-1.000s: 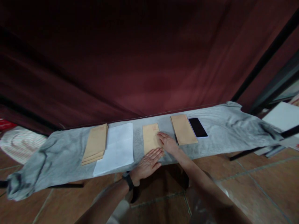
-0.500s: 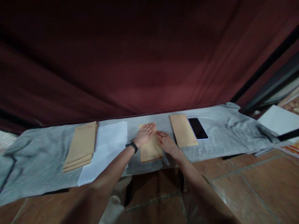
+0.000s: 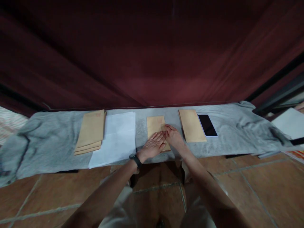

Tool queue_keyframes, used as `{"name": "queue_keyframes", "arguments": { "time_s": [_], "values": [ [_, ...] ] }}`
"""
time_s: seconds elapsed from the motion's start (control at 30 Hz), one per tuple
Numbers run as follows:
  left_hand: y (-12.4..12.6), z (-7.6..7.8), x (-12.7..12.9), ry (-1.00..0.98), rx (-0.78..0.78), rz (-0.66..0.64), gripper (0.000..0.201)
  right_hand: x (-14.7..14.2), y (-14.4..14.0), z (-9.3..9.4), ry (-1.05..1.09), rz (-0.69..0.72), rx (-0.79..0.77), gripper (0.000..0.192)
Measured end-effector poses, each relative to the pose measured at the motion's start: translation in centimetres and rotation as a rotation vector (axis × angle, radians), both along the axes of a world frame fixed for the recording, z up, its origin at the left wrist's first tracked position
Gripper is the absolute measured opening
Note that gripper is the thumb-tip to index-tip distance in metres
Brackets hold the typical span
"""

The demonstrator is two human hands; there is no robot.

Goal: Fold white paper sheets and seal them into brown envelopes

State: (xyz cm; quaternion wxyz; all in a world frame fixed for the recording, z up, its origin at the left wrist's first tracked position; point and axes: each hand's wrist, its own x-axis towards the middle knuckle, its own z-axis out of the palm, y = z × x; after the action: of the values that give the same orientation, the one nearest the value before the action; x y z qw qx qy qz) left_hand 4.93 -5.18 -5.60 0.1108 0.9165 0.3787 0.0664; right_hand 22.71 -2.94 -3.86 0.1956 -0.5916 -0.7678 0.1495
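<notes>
A brown envelope (image 3: 155,124) lies flat in the middle of a long table covered with grey cloth (image 3: 57,129). My left hand (image 3: 153,146), with a black band on its wrist, rests palm down on the envelope's near half, fingers straight and together. My right hand (image 3: 174,137) lies flat on the envelope's right edge, fingertips touching those of the left. Neither hand grips anything.
A stack of brown envelopes (image 3: 91,132) sits at the left, with white paper sheets (image 3: 118,137) beside it. Right of my hands lie another brown envelope (image 3: 191,125) and a dark phone (image 3: 207,125). A dark red curtain (image 3: 152,53) hangs behind the table. Tiled floor lies below.
My left hand slid from the envelope's far end back toward its near half. My right hand stayed on the right edge. The view shifted slightly.
</notes>
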Motion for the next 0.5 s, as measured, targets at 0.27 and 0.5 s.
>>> {"name": "queue_keyframes", "arguments": {
  "time_s": [0.27, 0.5],
  "values": [
    [-4.5, 1.5, -1.2, -0.025, -0.059, -0.047, 0.061, 2.0, -1.3, -1.0, 0.017, 0.180, 0.035, 0.048],
    [-3.3, 1.9, -1.1, -0.069, -0.027, -0.085, 0.046, 3.0, -2.8, -1.2, 0.052, 0.239, 0.009, 0.045]
  ]
}}
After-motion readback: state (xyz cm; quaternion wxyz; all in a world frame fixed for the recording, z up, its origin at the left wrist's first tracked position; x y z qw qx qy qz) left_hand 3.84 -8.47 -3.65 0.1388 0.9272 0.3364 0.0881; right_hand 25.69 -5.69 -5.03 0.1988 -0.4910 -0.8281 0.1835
